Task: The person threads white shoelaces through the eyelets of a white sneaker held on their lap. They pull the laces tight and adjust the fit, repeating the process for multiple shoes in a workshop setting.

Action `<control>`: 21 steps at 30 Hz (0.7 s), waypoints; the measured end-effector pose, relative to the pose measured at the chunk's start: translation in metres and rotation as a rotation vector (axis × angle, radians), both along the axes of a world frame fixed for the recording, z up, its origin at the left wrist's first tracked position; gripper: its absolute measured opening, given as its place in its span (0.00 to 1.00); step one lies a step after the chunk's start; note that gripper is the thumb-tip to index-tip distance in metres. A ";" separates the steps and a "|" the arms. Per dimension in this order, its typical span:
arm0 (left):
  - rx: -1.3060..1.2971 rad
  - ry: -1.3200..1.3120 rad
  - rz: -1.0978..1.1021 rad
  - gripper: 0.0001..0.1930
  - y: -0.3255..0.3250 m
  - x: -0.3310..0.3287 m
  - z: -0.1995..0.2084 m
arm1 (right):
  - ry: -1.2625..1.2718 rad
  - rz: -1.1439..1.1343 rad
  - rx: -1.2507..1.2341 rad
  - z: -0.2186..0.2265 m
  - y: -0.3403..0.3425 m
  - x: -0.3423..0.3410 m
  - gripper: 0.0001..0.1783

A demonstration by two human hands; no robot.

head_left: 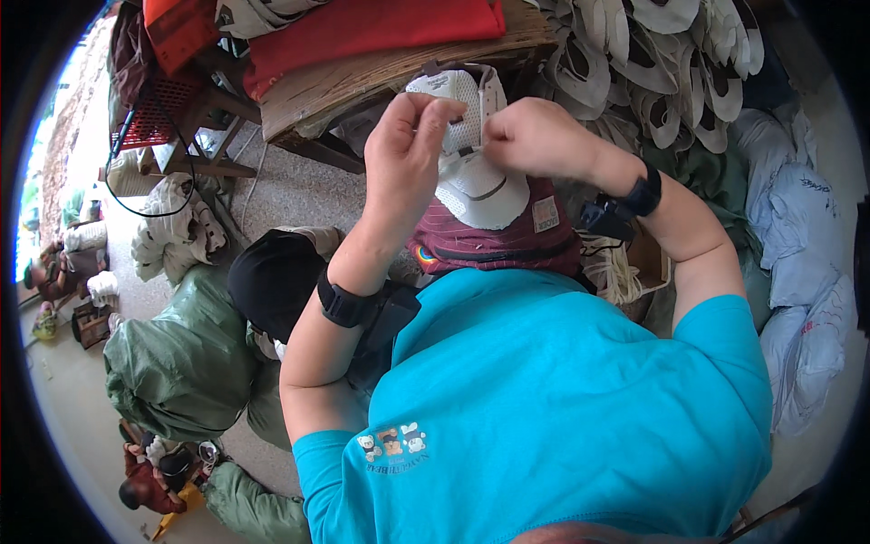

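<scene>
A wooden bench (317, 98) bearing red cloth (381, 41) stood beyond the white mesh shoe upper (480, 195), which lay over maroon striped fabric (494, 247) at the person's lap, with a green sack (186, 354) to the left. A cardboard box (651, 252) at right held pale cords (621, 279). At the shoe upper, the left hand (408, 136) pinched and the right hand (539, 136) curled closed; anything gripped was indiscernible.

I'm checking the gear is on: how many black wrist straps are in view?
2: one strap around the left wrist, another strap around the right wrist. Any on the background people are too small to tell.
</scene>
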State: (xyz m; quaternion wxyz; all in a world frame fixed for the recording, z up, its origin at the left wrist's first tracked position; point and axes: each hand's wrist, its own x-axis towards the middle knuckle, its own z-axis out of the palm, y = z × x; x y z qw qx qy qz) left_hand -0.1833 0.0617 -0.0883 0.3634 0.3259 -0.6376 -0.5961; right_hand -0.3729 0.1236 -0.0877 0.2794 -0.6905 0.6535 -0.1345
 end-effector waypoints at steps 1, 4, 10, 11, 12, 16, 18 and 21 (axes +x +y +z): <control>0.069 -0.009 0.014 0.09 -0.002 0.002 0.002 | 0.122 0.052 -0.151 0.003 0.004 0.002 0.07; 0.042 0.026 0.050 0.09 -0.006 0.003 -0.008 | 0.259 0.141 -0.513 0.015 0.010 0.004 0.21; -0.409 -0.120 -0.050 0.04 0.005 -0.002 -0.027 | 0.188 0.433 -0.328 0.027 -0.017 -0.019 0.20; -0.492 -0.126 -0.086 0.05 0.006 -0.003 -0.028 | 0.142 0.435 -0.252 0.031 -0.021 -0.024 0.19; -0.529 -0.142 -0.122 0.05 0.007 -0.003 -0.028 | 0.096 0.438 -0.176 0.034 -0.024 -0.028 0.19; -0.623 -0.217 -0.126 0.04 0.007 -0.004 -0.028 | 0.008 0.440 -0.142 0.024 -0.027 -0.032 0.17; -0.592 -0.235 -0.109 0.04 0.010 -0.005 -0.028 | -0.009 0.449 -0.227 0.012 -0.025 -0.032 0.17; -0.521 -0.239 -0.095 0.05 0.008 -0.003 -0.037 | -0.054 0.412 -0.321 0.002 -0.019 -0.031 0.16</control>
